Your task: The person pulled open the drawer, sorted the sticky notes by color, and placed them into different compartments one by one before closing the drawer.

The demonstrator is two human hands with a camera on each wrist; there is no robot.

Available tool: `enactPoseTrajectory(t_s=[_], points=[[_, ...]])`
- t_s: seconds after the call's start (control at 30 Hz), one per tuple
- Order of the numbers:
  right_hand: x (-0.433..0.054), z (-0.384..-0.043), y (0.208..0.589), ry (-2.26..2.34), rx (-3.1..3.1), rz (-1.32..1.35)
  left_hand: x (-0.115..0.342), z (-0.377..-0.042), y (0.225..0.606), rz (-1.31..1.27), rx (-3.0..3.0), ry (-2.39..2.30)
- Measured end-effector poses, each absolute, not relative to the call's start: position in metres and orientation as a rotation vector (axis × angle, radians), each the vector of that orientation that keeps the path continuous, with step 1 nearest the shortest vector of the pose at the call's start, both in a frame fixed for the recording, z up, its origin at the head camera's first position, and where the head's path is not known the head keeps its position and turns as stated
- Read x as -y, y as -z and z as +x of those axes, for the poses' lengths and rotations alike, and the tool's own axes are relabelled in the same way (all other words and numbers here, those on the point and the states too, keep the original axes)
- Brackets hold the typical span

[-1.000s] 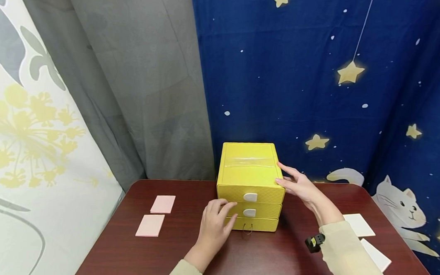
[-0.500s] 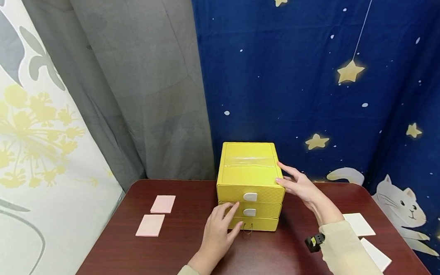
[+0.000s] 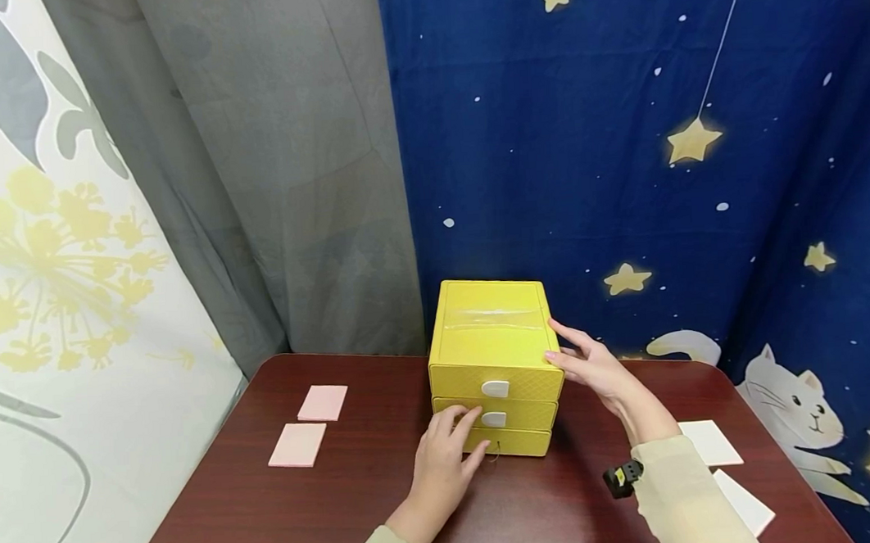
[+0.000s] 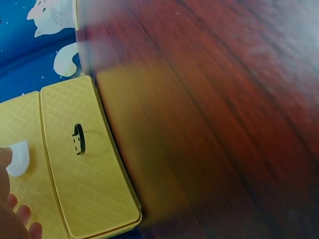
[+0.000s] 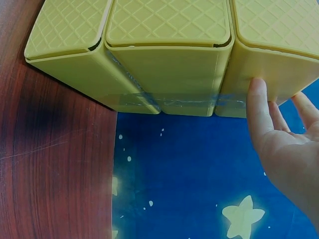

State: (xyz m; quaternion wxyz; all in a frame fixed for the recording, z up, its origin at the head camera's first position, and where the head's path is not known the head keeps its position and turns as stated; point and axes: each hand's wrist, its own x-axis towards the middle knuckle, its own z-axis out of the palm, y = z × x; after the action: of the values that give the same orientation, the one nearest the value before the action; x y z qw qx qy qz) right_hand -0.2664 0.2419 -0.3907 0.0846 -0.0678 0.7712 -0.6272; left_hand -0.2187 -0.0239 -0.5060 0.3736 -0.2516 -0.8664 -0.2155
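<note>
A yellow three-drawer box (image 3: pixel 493 322) stands on the table, all its drawers pushed in. White tabs mark the top drawer (image 3: pixel 448 383) and the middle drawer (image 3: pixel 534 414), while the bottom drawer (image 4: pixel 94 184) carries a dark loop (image 4: pixel 79 139). My left hand (image 3: pixel 439 464) is at the front, fingers loosely bent, a fingertip beside the middle drawer's white tab (image 4: pixel 20 158); no grip on it shows. My right hand (image 3: pixel 594 371) rests on the right side of the top unit, fingers extended, as the right wrist view also shows.
Two pink square pads (image 3: pixel 322 403) lie on the table (image 3: pixel 330 515) to the left. Two white square pads (image 3: pixel 710 443) lie to the right, beside my right forearm. Clear tape (image 5: pixel 189 102) runs across the box's side. Curtains (image 3: pixel 511 177) hang behind the table.
My left hand has moved right across the front of the box, from its left edge to the middle drawer's white tab. The right hand and the box have stayed in place.
</note>
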Motion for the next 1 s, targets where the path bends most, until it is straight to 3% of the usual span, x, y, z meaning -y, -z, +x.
enactPoseTrajectory(t_s=[1.0], points=[[-0.243, -0.267, 0.390, 1.857, -2.303, -0.200, -0.001, -0.236, 0.505, -0.630, 2.034, 0.403]])
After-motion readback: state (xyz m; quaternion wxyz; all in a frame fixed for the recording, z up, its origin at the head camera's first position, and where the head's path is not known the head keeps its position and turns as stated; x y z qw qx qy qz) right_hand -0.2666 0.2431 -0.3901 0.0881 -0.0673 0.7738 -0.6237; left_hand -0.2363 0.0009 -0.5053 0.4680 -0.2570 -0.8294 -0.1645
